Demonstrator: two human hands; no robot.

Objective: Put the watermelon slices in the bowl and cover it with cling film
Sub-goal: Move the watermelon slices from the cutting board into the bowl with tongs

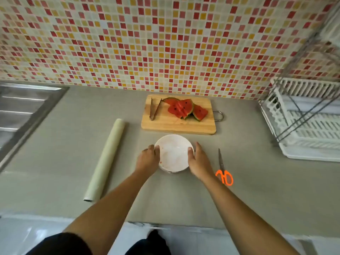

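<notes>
A: Where are your hands?

B: Your left hand (pixel 148 160) and right hand (pixel 198 162) cup the white bowl (pixel 173 153) from both sides, fingers curled on its rim. It sits on the desk (pixel 257 181).

A: And the watermelon slices (pixel 185 108)?

B: At twelve o'clock from the bowl, piled on the cutting board (pixel 176 125) beside the tongs (pixel 153 109). The cling film roll (pixel 105 161) lies at nine o'clock, the scissors (pixel 223 172) at three.

left hand (pixel 147 160) | right hand (pixel 199 162) | both arms extended, hands cupped inward
</notes>
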